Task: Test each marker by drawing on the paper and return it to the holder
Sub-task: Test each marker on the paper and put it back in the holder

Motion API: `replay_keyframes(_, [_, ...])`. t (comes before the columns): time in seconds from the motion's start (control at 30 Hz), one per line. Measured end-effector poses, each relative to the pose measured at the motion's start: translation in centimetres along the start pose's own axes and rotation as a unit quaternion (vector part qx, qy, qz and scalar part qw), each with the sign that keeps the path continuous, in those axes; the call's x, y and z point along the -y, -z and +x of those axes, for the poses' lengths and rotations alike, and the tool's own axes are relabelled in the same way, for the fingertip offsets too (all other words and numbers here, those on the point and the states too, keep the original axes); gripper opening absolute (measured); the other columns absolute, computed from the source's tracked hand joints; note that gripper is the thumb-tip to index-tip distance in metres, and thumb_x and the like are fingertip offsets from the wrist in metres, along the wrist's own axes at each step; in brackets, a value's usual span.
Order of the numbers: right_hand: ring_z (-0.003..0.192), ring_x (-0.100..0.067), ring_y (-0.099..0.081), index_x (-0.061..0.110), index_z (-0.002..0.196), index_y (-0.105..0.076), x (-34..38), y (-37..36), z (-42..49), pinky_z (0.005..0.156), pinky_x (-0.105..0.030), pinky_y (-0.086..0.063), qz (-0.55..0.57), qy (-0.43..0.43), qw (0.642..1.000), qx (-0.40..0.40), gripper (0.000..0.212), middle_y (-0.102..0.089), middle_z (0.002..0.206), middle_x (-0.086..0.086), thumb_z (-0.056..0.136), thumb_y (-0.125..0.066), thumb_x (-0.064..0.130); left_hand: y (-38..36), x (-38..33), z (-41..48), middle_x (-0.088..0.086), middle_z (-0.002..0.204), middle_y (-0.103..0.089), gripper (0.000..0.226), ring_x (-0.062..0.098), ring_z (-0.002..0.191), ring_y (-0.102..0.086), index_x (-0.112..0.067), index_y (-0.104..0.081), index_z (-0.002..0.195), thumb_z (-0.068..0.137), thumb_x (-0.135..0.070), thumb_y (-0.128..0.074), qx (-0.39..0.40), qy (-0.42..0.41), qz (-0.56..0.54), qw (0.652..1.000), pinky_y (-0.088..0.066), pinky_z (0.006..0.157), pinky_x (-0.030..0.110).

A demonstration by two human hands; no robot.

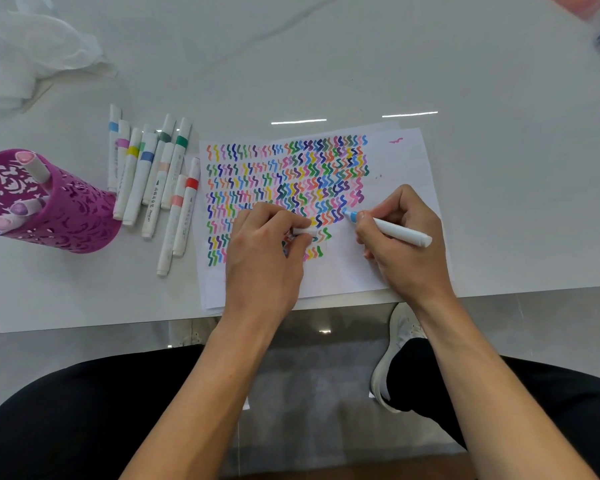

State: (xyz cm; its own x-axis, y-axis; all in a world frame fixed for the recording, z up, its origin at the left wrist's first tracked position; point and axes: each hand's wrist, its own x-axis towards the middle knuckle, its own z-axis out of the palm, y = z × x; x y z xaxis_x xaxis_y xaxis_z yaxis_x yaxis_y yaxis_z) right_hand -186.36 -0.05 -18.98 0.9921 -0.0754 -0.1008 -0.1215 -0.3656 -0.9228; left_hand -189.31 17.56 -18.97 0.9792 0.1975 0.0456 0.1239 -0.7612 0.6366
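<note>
My right hand (400, 233) grips a white marker with a light blue tip (392, 230), and the tip touches the paper (347, 271) beside the rows of coloured squiggles. My left hand (265, 251) rests on the paper and pinches a white marker cap (305, 231). The purple cut-out holder (49, 206) stands at the left with several markers in it. Between holder and paper lies a row of several loose capped markers (153, 181).
White crumpled plastic (32, 57) lies at the far left of the white table. A blurred pink object (593, 15) sits at the far right corner. The table's front edge (84, 327) runs just below the paper, with my legs and a white shoe (395, 348) beneath.
</note>
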Motion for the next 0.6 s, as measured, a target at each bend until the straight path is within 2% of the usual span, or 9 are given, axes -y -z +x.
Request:
replay_keyframes(0.13, [0.065, -0.027, -0.068, 0.028, 0.077, -0.054, -0.05, -0.07, 0.04, 0.055, -0.037, -0.055, 0.0, 0.002, 1.0, 0.0, 0.024, -0.07, 0.076, -0.008, 0.089, -0.075, 0.026, 0.1, -0.06, 0.02, -0.007, 0.101, -0.065, 0.017, 0.013, 0.1, -0.054, -0.019, -0.078, 0.103, 0.087, -0.024, -0.079, 0.0, 0.001, 0.001, 1.0, -0.034, 0.084, 0.018])
replay_keyframes(0.27, [0.059, -0.015, -0.063, 0.032, 0.074, -0.052, -0.06, -0.34, 0.02, 0.052, -0.022, -0.046, -0.008, 0.004, 1.0, -0.015, 0.032, -0.063, 0.068, 0.007, 0.089, -0.078, 0.02, 0.0, -0.03, 0.03, -0.008, 0.101, -0.065, 0.016, 0.013, 0.1, -0.054, -0.019, -0.078, 0.102, 0.087, -0.025, -0.079, 0.0, 0.004, -0.001, 1.0, -0.033, 0.084, 0.016])
replay_keyframes(0.33, [0.056, -0.011, -0.06, 0.033, 0.073, -0.05, -0.03, -0.43, -0.01, 0.05, -0.017, -0.043, -0.009, 0.004, 1.0, -0.025, 0.035, -0.059, 0.065, 0.009, 0.089, -0.078, 0.019, -0.05, 0.0, 0.06, -0.008, 0.101, -0.065, 0.016, 0.013, 0.099, -0.053, -0.019, -0.078, 0.102, 0.087, -0.025, -0.079, 0.0, 0.007, -0.001, 1.0, -0.032, 0.084, 0.014])
replay_keyframes(0.47, [0.055, -0.013, -0.058, 0.031, 0.071, -0.049, 0.01, -0.36, 0.0, 0.05, -0.016, -0.04, -0.014, 0.005, 0.999, -0.033, 0.037, -0.058, 0.064, 0.007, 0.088, -0.078, 0.017, 0.0, 0.05, 0.09, -0.008, 0.101, -0.065, 0.016, 0.012, 0.099, -0.053, -0.019, -0.078, 0.101, 0.087, -0.025, -0.079, 0.0, 0.007, 0.003, 1.0, -0.03, 0.082, 0.011])
replay_keyframes(0.6, [0.061, -0.027, -0.064, 0.029, 0.07, -0.048, -0.06, -0.25, 0.04, 0.05, -0.024, -0.044, -0.016, 0.007, 0.999, -0.031, 0.035, -0.061, 0.066, -0.003, 0.086, -0.077, 0.018, -0.03, 0.09, 0.08, -0.008, 0.101, -0.065, 0.016, 0.011, 0.099, -0.053, -0.019, -0.078, 0.101, 0.087, -0.025, -0.079, 0.0, 0.01, -0.001, 1.0, -0.031, 0.08, 0.003])
